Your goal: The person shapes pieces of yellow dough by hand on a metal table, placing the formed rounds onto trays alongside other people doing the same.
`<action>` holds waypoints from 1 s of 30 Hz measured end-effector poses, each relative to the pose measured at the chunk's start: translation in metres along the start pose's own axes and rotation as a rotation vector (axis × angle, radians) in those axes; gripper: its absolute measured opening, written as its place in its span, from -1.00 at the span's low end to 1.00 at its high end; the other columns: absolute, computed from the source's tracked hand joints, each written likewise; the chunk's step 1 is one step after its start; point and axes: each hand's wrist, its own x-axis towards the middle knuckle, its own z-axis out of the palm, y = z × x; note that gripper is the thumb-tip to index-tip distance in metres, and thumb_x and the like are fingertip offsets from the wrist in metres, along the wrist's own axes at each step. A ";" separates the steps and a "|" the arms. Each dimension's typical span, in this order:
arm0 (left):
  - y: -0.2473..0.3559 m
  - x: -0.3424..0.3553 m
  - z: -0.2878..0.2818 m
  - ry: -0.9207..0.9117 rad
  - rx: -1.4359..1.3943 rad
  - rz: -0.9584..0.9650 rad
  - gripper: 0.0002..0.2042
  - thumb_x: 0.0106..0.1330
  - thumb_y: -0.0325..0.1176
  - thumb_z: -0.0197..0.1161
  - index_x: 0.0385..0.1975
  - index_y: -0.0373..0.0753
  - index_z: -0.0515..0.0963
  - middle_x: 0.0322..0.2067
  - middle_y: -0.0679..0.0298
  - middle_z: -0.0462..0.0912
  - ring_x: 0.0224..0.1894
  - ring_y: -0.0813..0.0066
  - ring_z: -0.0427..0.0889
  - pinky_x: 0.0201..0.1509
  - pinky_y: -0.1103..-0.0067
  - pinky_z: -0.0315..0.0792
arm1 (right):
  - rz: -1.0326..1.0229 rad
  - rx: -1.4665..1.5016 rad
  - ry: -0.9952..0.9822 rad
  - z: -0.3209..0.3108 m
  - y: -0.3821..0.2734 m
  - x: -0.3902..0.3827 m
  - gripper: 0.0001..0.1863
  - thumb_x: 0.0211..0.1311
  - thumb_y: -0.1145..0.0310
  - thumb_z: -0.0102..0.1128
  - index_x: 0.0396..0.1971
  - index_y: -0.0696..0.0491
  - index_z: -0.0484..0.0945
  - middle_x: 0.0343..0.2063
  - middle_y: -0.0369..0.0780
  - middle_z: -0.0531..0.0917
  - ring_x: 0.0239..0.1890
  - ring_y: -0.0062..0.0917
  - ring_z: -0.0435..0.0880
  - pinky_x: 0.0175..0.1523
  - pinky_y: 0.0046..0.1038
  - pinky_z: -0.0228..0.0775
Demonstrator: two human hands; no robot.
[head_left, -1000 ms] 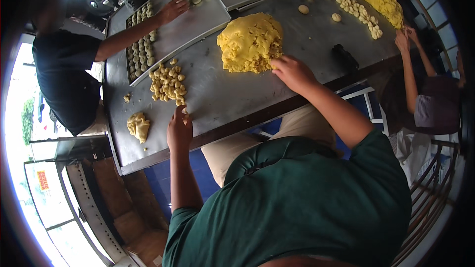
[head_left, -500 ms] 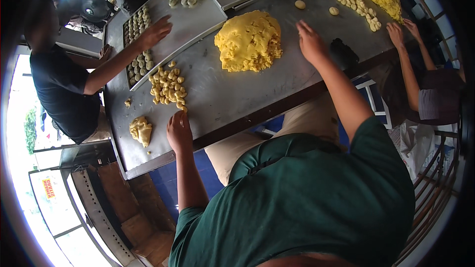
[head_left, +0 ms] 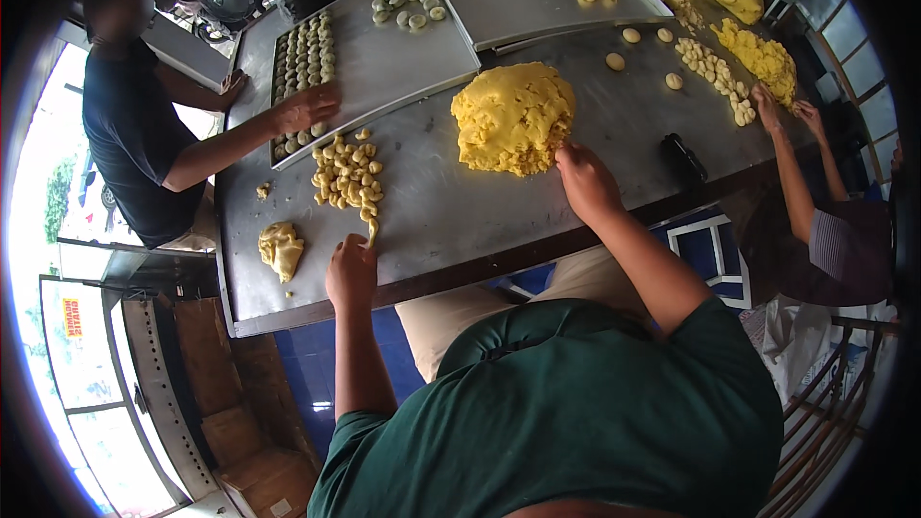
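The mound [head_left: 513, 120] is yellow, domed and smooth on top, with a cracked, crumbly lower edge. It stands on the bare metal tabletop [head_left: 432, 197], just below the trays. The dough pieces [head_left: 343, 173] lie heaped to its left, pale, glossy and rounded; a thin strand [head_left: 370, 225] runs from the heap toward the near edge. The left hand [head_left: 351, 270] pinches the strand's lower end between its fingertips. The right hand [head_left: 587, 180] touches the mound's lower right edge with fingers curled; whether they grip a crumb cannot be told.

Compared with half a second ago, the right hand has returned to the mound from a spread position clear of it. The strand is now drawn out longer; the mound's shape appears unchanged.
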 end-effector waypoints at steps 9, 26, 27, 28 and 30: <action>-0.004 -0.021 -0.006 0.070 -0.053 0.014 -0.83 0.37 -0.24 0.29 -0.17 -0.04 0.77 -0.24 0.18 0.72 -0.24 0.11 0.74 -0.12 0.26 0.58 | -0.006 0.125 0.081 -0.013 0.038 -0.021 -0.68 0.38 0.41 0.18 0.11 0.00 0.61 -0.13 -0.12 0.71 -0.02 -0.19 0.70 0.02 -0.24 0.61; 0.086 0.003 0.054 0.228 -0.320 0.572 -0.83 0.30 -0.28 0.38 -0.15 -0.08 0.75 -0.06 0.29 0.77 0.06 0.28 0.70 0.33 0.25 0.42 | 0.025 0.129 -0.183 -0.014 0.002 -0.010 -0.67 0.28 0.40 0.33 0.04 0.04 0.62 -0.03 -0.03 0.68 -0.04 -0.14 0.71 0.03 -0.23 0.60; 0.089 0.001 0.052 0.283 -0.266 0.541 -0.82 0.27 -0.24 0.41 -0.18 -0.07 0.75 -0.06 0.30 0.76 0.07 0.31 0.69 0.33 0.27 0.41 | 0.041 0.121 -0.188 -0.017 0.009 -0.014 -0.67 0.28 0.40 0.33 0.04 0.04 0.62 -0.03 -0.03 0.68 -0.04 -0.14 0.71 0.03 -0.23 0.60; 0.092 -0.001 0.049 0.268 -0.274 0.550 -0.82 0.27 -0.24 0.41 -0.18 -0.07 0.75 -0.06 0.30 0.76 0.07 0.31 0.69 0.33 0.27 0.41 | 0.041 0.165 -0.089 -0.021 0.017 -0.016 -0.69 0.25 0.40 0.36 0.00 0.04 0.65 -0.03 -0.08 0.69 -0.05 -0.15 0.72 0.03 -0.24 0.60; 0.094 0.000 0.042 0.217 -0.249 0.409 -0.81 0.34 -0.22 0.36 -0.12 -0.06 0.74 -0.14 0.29 0.76 0.07 0.32 0.67 0.36 0.25 0.33 | -0.065 0.063 0.138 -0.023 0.028 -0.020 -0.75 0.23 0.41 0.38 -0.09 0.07 0.71 -0.04 -0.19 0.71 -0.10 -0.22 0.74 0.02 -0.26 0.62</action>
